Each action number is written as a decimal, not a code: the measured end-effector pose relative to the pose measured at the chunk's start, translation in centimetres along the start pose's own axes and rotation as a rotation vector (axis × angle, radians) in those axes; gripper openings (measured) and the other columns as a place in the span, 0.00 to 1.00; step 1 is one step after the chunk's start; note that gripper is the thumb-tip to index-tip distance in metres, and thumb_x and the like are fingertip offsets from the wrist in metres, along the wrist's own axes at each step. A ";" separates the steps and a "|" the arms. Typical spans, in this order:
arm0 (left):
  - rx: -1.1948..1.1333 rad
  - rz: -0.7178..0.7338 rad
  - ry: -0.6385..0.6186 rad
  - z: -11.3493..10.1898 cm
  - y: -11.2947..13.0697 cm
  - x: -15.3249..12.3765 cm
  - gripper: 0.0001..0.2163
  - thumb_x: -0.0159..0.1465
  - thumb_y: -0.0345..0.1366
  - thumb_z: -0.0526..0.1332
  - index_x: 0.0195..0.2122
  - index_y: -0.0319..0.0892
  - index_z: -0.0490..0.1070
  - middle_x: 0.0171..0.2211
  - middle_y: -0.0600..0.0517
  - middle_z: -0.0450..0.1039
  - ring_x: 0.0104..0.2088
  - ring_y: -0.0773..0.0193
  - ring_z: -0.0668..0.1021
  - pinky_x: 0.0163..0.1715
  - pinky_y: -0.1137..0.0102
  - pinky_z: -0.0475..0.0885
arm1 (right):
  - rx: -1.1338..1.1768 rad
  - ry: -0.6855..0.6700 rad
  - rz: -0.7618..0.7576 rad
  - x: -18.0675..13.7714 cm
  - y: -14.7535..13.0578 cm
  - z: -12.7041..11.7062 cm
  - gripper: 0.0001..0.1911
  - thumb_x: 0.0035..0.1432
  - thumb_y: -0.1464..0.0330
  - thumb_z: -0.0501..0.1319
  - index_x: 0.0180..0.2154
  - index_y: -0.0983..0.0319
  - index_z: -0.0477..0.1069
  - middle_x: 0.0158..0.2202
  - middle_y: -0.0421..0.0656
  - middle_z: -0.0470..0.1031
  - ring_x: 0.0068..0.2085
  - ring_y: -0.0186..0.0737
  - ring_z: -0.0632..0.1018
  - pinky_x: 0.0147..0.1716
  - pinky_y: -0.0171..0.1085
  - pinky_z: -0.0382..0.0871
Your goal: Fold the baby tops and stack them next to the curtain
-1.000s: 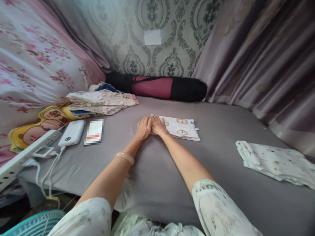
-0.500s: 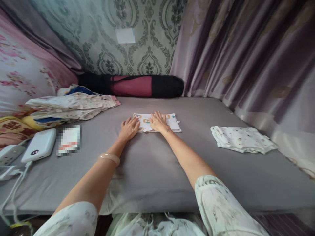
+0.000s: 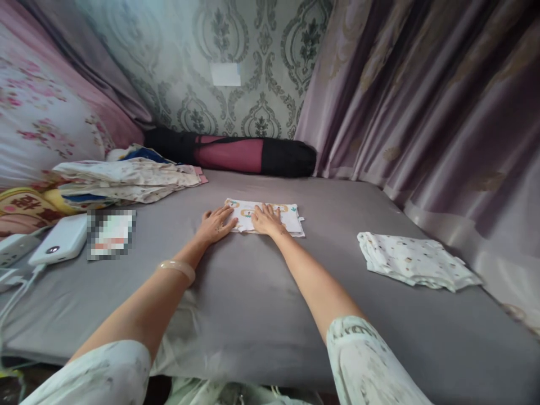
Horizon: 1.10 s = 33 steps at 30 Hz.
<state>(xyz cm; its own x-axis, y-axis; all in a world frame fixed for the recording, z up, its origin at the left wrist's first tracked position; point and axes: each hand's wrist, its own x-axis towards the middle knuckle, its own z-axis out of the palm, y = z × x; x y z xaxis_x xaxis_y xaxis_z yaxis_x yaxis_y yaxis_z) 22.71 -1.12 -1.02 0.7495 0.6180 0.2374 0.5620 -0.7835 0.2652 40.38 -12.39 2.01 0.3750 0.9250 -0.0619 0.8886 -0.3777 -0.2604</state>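
A small folded white garment [image 3: 290, 218] with orange and green prints lies flat on the grey sheet [image 3: 253, 292]. My left hand [image 3: 215, 224] rests at its left edge, fingers spread and partly over the cloth. On the middle of the garment lies my right hand [image 3: 266, 219], palm down with fingers apart. Neither hand grips anything. The cloth beneath both palms is hidden.
To the right lies another folded white garment [image 3: 415, 261] with small prints. Heaped clothes [image 3: 139, 177] are at the back left, near a white power bank [image 3: 61, 241] with cables. A black and maroon long bag [image 3: 232, 154] lies along the wall.
The view has tilted and shifted slightly. My left hand has slid a little outward toward the garment's left edge; my right hand stays on its middle. The garment remains folded.
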 end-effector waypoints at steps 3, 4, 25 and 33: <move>0.001 -0.004 -0.003 -0.2 0.1 0.0 0.27 0.68 0.53 0.45 0.63 0.47 0.62 0.65 0.47 0.60 0.65 0.51 0.63 0.63 0.51 0.52 | 0.029 -0.022 0.001 0.1 0.6 -0.8 0.31 0.69 0.57 0.37 0.68 0.63 0.48 0.71 0.51 0.44 0.70 0.50 0.46 0.65 0.57 0.38; 0.002 -0.007 -0.006 -0.2 0.1 0.0 0.27 0.68 0.53 0.45 0.63 0.47 0.62 0.65 0.47 0.60 0.65 0.51 0.62 0.63 0.51 0.51 | 0.024 -0.006 -0.004 0.0 0.9 -1.1 0.31 0.69 0.58 0.37 0.68 0.64 0.47 0.71 0.51 0.44 0.70 0.49 0.46 0.66 0.56 0.38; 0.026 -0.074 -0.101 -1.0 0.5 0.0 0.29 0.67 0.54 0.44 0.66 0.47 0.58 0.68 0.48 0.55 0.67 0.51 0.57 0.64 0.52 0.48 | -0.032 0.062 -0.056 -0.5 5.0 -0.5 0.29 0.68 0.59 0.41 0.65 0.63 0.55 0.69 0.50 0.51 0.69 0.51 0.51 0.65 0.55 0.40; 0.024 -0.079 -0.095 -0.7 0.1 0.0 0.29 0.67 0.55 0.44 0.65 0.48 0.59 0.68 0.50 0.55 0.67 0.52 0.58 0.65 0.54 0.47 | 0.000 0.068 0.001 -0.8 6.1 -1.6 0.31 0.69 0.59 0.37 0.67 0.67 0.50 0.71 0.53 0.45 0.70 0.51 0.46 0.65 0.56 0.37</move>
<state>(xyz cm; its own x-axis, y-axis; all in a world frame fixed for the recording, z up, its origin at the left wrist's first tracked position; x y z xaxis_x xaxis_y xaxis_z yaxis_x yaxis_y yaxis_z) 22.53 -1.10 -0.36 0.7315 0.6700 0.1265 0.6282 -0.7343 0.2573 45.95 -15.51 2.03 0.3932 0.9194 0.0033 0.8880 -0.3788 -0.2606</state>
